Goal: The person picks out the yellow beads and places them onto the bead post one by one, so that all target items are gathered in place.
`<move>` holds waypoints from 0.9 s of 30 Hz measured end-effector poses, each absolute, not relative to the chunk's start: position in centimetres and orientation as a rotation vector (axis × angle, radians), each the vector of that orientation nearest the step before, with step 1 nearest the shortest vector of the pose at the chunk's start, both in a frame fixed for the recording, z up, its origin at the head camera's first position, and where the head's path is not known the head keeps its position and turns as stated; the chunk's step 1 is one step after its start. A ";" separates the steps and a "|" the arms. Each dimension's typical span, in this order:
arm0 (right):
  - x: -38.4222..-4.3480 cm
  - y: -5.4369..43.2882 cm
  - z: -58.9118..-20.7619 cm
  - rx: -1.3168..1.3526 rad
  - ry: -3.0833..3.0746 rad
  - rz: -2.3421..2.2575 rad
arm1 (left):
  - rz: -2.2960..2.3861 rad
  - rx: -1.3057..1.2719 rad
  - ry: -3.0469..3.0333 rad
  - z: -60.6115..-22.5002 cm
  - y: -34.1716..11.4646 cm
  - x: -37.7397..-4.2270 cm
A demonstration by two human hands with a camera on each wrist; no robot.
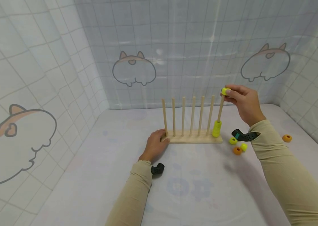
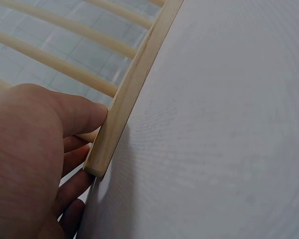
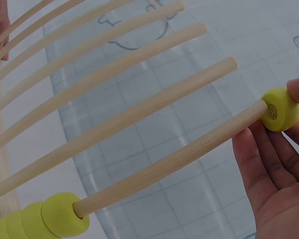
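Observation:
A wooden peg rack [image 1: 194, 137] with several upright rods stands on the cloth-covered table. My left hand [image 1: 156, 144] grips the left end of its base, thumb on the front edge and fingers behind, as the left wrist view shows. Several yellow beads [image 1: 216, 128] are stacked at the foot of the rightmost rod [image 3: 174, 159]. At that rod's top, my right hand [image 1: 243, 102] pinches another yellow bead [image 3: 281, 109] between thumb and fingers. The bead's hole faces the rod tip; whether the tip has entered it I cannot tell.
Right of the rack lie two loose yellow beads [image 1: 243, 147] and an orange bead [image 1: 237, 151]. Another orange bead [image 1: 287, 138] sits farther right, beyond the right sleeve [image 1: 277, 163]. A tile-patterned curtain [image 1: 176, 56] rises behind the rack and at both sides.

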State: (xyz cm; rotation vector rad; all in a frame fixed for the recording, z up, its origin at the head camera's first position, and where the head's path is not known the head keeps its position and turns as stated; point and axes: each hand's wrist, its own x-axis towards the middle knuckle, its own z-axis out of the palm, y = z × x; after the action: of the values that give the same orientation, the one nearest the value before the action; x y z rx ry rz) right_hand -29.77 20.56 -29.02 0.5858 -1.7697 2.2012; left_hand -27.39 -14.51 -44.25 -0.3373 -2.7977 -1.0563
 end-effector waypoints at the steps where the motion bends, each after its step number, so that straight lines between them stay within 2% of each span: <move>1: -29.8 20.5 -29.0 0.583 -1.773 2.196 | -1.060 -0.339 -2.793 -44.2 -14.5 -27.4; 27: -29.8 20.5 -28.9 0.569 -1.870 2.103 | -1.055 -0.324 -2.794 -44.1 -14.3 -27.3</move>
State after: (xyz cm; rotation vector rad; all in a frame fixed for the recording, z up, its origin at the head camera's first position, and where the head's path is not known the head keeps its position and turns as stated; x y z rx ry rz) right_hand -29.77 20.47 -28.91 0.5691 -1.8699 2.1027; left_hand -27.28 -14.34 -44.06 -0.3238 -2.7936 -1.0552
